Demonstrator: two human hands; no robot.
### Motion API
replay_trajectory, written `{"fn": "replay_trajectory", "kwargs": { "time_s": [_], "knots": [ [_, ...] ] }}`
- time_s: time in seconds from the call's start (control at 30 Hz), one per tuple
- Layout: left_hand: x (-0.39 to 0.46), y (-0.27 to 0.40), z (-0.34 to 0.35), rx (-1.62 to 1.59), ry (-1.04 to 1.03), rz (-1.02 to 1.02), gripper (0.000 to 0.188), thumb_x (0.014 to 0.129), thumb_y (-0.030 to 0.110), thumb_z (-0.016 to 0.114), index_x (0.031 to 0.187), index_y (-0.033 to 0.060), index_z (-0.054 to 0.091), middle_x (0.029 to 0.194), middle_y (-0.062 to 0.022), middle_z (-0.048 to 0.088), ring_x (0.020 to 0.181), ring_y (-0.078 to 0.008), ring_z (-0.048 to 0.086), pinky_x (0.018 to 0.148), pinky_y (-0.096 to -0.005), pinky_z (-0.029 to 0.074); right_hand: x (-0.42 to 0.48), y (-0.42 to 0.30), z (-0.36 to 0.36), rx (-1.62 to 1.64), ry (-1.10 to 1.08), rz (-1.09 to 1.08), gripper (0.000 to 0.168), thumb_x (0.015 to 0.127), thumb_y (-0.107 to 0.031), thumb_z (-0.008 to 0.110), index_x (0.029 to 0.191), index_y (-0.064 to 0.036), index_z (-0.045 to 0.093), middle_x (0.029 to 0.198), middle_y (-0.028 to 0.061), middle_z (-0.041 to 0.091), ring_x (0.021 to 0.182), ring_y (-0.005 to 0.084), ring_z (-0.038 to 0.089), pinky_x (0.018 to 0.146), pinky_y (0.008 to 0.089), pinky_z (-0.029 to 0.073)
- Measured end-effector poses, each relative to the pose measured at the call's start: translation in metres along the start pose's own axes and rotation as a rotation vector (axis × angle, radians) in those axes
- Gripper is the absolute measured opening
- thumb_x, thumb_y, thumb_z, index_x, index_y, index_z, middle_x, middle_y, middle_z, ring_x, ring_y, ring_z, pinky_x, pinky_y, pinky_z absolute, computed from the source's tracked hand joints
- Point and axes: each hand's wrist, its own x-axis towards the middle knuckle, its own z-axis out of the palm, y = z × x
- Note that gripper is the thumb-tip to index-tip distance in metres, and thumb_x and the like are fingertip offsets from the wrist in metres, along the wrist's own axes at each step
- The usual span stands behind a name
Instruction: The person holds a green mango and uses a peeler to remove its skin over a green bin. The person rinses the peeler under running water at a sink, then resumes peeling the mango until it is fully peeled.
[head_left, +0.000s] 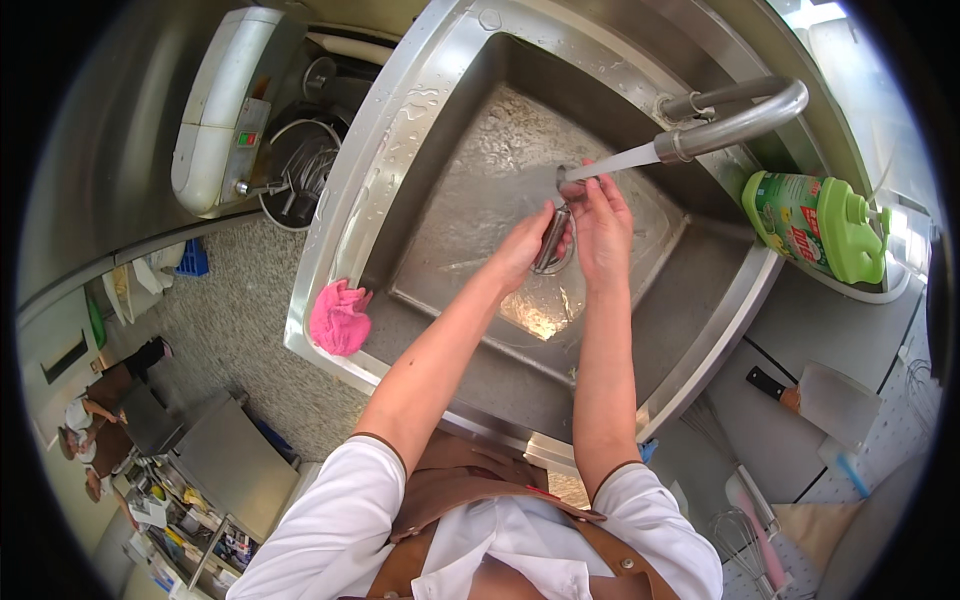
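My left hand (525, 244) is closed around the dark metal handle of a utensil (552, 238), tilted over the basin of a stainless steel sink (465, 180). At the utensil's upper end, my right hand (602, 225) has its fingers on a small rounded metal part (571, 182); whether this is joined to the handle I cannot tell. Water (619, 161) runs from the curved metal faucet (731, 135) onto that part. Below my hands a round drain (555, 264) partly shows.
A pink cloth (340, 318) lies on the sink's left corner. On the right rim rests a green detergent bottle (814, 225). A mixer (225, 112) stands at left. A cleaver (836, 405) and whisks (739, 540) hang at right. People (82, 427) are far off, lower left.
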Motion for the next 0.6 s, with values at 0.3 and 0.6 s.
{"fn": "replay_trajectory", "kwargs": {
  "time_s": [0.3, 0.6],
  "knots": [
    [0.006, 0.027, 0.023, 0.125, 0.180, 0.419, 0.022, 0.098, 0.029, 0.049, 0.094, 0.0075, 0.052, 0.081, 0.0005, 0.053, 0.071, -0.0069, 0.048, 0.066, -0.0226, 0.041, -0.002, -0.002, 0.023, -0.332, 0.036, -0.160, 0.025, 0.092, -0.007, 0.056, 0.115, 0.000, 0.060, 0.096, 0.0014, 0.062, 0.085, 0.0068, 0.056, 0.071, 0.0223, 0.045],
    [0.003, 0.036, 0.001, 0.275, 0.143, 0.399, 0.021, 0.097, 0.026, 0.049, 0.103, 0.0063, 0.055, 0.081, 0.0028, 0.053, 0.070, -0.0052, 0.044, 0.067, -0.0213, 0.039, 0.006, -0.017, 0.011, -0.334, -0.100, 0.111, 0.023, 0.085, -0.006, 0.061, 0.107, 0.000, 0.063, 0.084, -0.0009, 0.059, 0.071, 0.0041, 0.049, 0.062, 0.0205, 0.038]
  ]
}}
